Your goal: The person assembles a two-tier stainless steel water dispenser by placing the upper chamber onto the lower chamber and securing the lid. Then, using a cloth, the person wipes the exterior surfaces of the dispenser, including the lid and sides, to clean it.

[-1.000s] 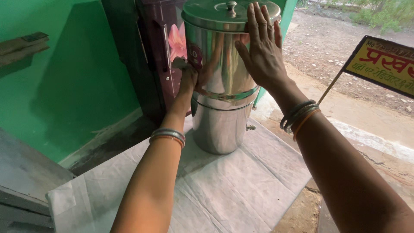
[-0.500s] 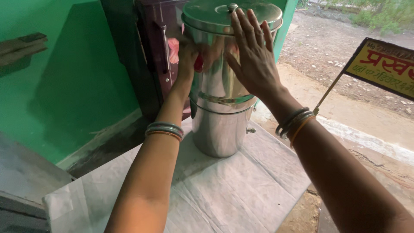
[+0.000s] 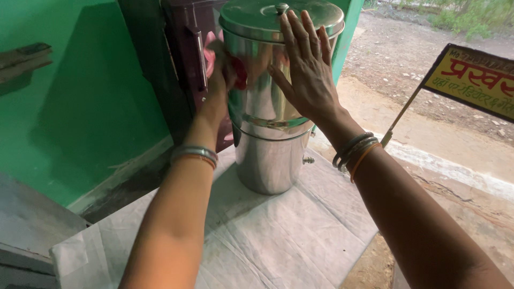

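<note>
Drum: we've got a tall steel water drum (image 3: pixel 270 123), lid (image 3: pixel 281 16) on, standing on the cloth-covered worktop (image 3: pixel 278 235) by the green wall (image 3: pixel 80 107).
R hand (image 3: pixel 305 69): open, palm flat on the upper shell.
L hand (image 3: pixel 222 61): pressing a pink cloth (image 3: pixel 211 51) on the far side; grip unclear to us.
Handling: we reckon rigid, slick, prob. heavy if full; brace w/ both palms, low.

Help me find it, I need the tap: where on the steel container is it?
The small tap sticks out low on the steel container, on its right side, below the right hand.
</note>
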